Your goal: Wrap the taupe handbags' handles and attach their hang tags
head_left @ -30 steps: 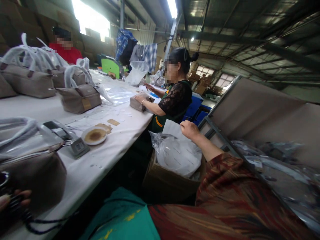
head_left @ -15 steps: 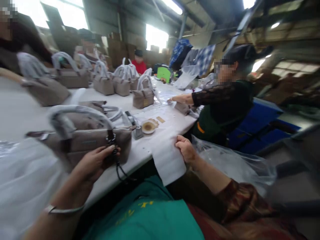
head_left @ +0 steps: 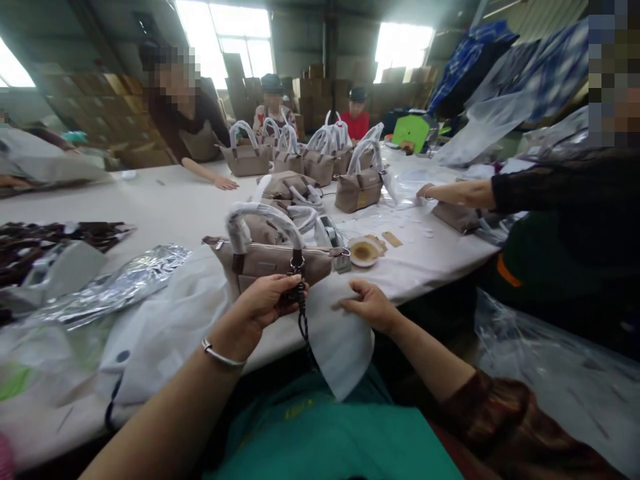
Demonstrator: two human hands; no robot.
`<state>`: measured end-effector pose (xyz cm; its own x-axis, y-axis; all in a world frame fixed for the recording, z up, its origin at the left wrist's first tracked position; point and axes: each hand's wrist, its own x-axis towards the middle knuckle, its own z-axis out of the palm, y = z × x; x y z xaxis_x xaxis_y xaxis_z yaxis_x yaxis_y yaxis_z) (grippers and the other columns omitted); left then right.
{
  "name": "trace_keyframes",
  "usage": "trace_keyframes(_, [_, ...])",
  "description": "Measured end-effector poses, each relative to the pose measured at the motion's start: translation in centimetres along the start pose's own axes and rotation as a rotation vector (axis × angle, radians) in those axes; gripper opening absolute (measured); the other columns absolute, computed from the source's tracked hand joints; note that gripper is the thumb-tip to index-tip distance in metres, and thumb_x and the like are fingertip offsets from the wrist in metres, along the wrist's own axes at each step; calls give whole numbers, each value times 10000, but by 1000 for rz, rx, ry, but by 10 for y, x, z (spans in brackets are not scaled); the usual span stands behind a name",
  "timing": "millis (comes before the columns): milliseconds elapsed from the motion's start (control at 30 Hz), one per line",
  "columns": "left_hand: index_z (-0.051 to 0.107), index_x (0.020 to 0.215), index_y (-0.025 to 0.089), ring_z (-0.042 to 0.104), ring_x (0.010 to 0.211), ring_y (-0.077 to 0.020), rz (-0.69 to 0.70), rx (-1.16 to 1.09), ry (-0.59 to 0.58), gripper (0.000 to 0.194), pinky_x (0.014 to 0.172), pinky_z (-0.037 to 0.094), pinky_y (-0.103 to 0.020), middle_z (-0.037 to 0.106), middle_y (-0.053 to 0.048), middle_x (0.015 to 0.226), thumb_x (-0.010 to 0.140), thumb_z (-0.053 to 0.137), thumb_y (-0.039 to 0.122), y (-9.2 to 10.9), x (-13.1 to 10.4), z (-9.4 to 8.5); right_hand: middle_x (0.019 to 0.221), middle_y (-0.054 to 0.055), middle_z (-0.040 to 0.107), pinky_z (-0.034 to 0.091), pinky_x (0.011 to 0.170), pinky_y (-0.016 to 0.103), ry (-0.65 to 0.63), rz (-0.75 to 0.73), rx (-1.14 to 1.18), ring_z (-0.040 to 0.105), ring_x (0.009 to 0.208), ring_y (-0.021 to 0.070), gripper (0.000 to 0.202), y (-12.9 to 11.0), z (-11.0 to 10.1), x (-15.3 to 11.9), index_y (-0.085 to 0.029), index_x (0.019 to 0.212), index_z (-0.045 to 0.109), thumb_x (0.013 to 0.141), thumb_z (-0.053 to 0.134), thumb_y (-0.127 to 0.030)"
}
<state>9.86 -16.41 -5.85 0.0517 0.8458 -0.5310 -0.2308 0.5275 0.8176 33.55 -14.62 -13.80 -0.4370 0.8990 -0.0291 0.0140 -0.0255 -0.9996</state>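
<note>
A taupe handbag [head_left: 265, 267] with wrapped handles stands at the near edge of the table. My left hand [head_left: 263, 303] is closed on a dark braided cord [head_left: 302, 313] that hangs from the bag's handle ring. A thin white sheet [head_left: 337, 333] hangs beside the cord, over the table edge and above my green apron. My right hand [head_left: 370, 305] pinches the upper right part of this sheet, fingers bent. Behind the bag lie more taupe bags and a shallow dish [head_left: 364, 252] with something brown in it.
Several taupe bags [head_left: 317, 167] stand farther back on the white table [head_left: 165, 193]. Silver foil [head_left: 120, 280] and white cloth [head_left: 170, 333] lie to the left. A co-worker's arm [head_left: 460, 193] reaches in from the right. Clear plastic [head_left: 560, 380] is at the lower right. Other people are across the table.
The view has turned left, so the bag and both hands appear farther right. My right hand has come closer to my left hand, and the sheet now hangs right beside the cord.
</note>
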Motion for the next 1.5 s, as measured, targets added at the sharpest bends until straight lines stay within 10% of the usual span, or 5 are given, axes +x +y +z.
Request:
trace_keyframes(467, [676, 845, 95, 648, 661, -173, 172, 48, 111, 220, 529, 530, -253, 699, -110, 796, 728, 767, 258, 19, 5, 3, 702, 13, 647, 447, 604, 282, 509, 60, -51, 565, 696, 193, 215, 22, 43, 56, -191, 772, 651, 720, 567, -382])
trace_keyframes(700, [687, 815, 122, 652, 718, -187, 248, 133, 178, 336, 567, 538, -266, 708, -96, 818, 610, 838, 342, 18, 15, 6, 685, -2, 685, 467, 532, 291, 167, 108, 353, 585, 569, 177, 250, 6, 77, 36, -200, 854, 729, 647, 660, -320])
trace_keyframes(1067, [625, 866, 135, 629, 596, -174, 248, 53, 218, 393, 541, 553, -315, 663, -62, 763, 674, 822, 416, -20, 22, 5, 746, 28, 700, 506, 727, 331, 48, 70, 570, 623, 685, 182, 341, -19, 77, 66, -156, 829, 720, 671, 798, -449])
trace_keyframes(1300, [585, 838, 182, 676, 787, -292, 464, 759, 367, 305, 683, 510, -348, 681, -131, 815, 834, 641, 481, -18, 17, -5, 844, 46, 741, 497, 847, 360, 73, 69, 475, 663, 824, 216, 373, -32, 80, 75, -155, 841, 758, 582, 867, -401])
trace_keyframes(1500, [561, 1025, 167, 679, 893, -377, 382, 1346, 446, 485, 793, 461, -437, 682, -212, 900, 964, 276, 554, -24, 2, -3, 789, 38, 733, 502, 768, 357, 84, 77, 397, 645, 726, 199, 295, -33, 78, 76, -153, 767, 757, 547, 866, -315])
